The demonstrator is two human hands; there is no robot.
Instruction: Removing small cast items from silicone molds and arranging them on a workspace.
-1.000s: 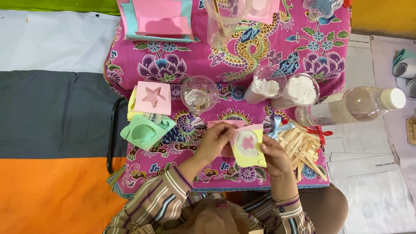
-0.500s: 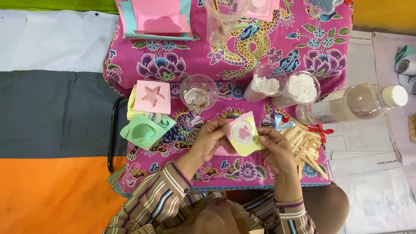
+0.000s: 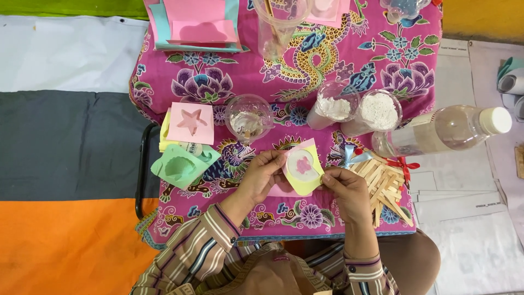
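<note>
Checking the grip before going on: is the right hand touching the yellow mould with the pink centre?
Touching. The head view shows the right hand fingertips pinching the yellow mould at its right edge, while the left hand holds the other side.

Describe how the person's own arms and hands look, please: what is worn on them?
Both arms wear long sleeves with stripes of brown, tan, cream and dark blue, ending in buttoned-looking cuffs at the wrists. The left hand and the right hand are bare: no gloves, and no rings or watch can be made out.
</note>
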